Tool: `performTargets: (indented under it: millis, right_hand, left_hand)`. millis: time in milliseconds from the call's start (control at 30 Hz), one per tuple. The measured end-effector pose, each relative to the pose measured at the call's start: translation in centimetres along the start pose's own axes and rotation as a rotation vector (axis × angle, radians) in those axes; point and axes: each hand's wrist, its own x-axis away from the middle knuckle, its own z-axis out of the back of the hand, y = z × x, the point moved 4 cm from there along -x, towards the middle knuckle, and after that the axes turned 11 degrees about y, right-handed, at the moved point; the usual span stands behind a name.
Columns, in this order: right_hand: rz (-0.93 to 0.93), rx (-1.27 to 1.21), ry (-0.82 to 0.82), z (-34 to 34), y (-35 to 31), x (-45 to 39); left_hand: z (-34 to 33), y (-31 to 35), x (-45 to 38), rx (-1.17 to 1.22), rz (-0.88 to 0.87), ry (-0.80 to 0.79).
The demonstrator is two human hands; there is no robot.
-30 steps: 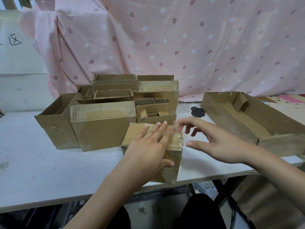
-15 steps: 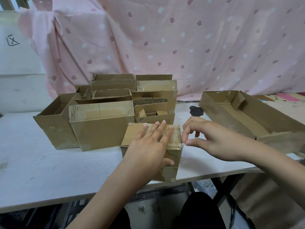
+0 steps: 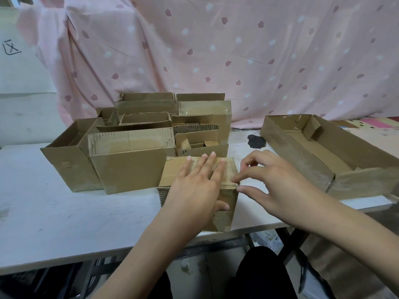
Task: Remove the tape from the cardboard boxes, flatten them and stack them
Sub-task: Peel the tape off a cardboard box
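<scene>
A small closed cardboard box (image 3: 227,200), sealed with clear tape (image 3: 230,172) across its top, stands at the table's front edge. My left hand (image 3: 194,186) presses flat on the lid with straight fingers, the thumb lying on the front face. My right hand (image 3: 278,186) is at the box's upper right edge, where its curled index finger and thumb pinch the tape end at the corner. Behind the box, a group of open-topped cardboard boxes (image 3: 131,160) stands packed together.
A long shallow cardboard tray (image 3: 323,152) lies on the right, with one end hanging past the white table (image 3: 64,212). A dark stain (image 3: 255,141) marks the tabletop between tray and boxes. A pink patterned cloth (image 3: 237,50) hangs behind.
My right hand has come in from an open spread beside the box, curled its fingers and closed on the box's upper right edge. My left hand has stayed pressed on the lid.
</scene>
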Motion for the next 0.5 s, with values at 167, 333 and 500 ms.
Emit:
performTargets:
  millis: [167,333,500]
  right_hand:
    - [-0.151,-0.106,-0.038,-0.02,-0.33,-0.57]
    - [-0.197,-0.234,-0.079,-0.11,-0.26,-0.62]
    - [-0.171,-0.272,-0.201,0.16,-0.30,-0.34]
  left_hand:
    - [0.05,0.08,0.03,0.003,0.011,0.007]
    - [0.00,-0.14,-0.12,0.014,0.006,0.012]
    - [-0.09,-0.27,-0.09,0.036,-0.008,0.034]
